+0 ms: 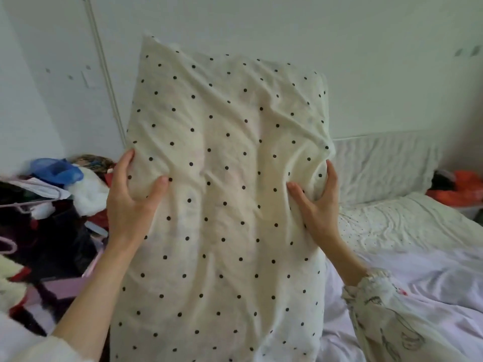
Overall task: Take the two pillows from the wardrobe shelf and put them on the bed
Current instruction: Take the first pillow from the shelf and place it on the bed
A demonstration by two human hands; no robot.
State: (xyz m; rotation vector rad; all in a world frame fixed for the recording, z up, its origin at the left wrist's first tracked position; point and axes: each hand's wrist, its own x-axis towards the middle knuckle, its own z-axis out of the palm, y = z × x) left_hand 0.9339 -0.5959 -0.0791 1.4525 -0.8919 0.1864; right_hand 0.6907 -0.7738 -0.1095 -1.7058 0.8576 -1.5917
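A cream pillow with black dots (224, 178) stands upright in the middle of the view, held in the air in front of me. My left hand (133, 199) grips its left edge, thumb on the front. My right hand (317, 202) grips its right edge the same way. Behind it to the right lies the bed (418, 278) with a pale lilac sheet. A second pillow (386, 226), white with fine dots, lies flat on the bed near the headboard. The wardrobe is out of view.
A heap of clothes and hangers (49, 218) fills the left side. A white padded headboard (379, 165) runs along the wall on the right. Orange and dark items (460, 189) sit at the far right beside the bed.
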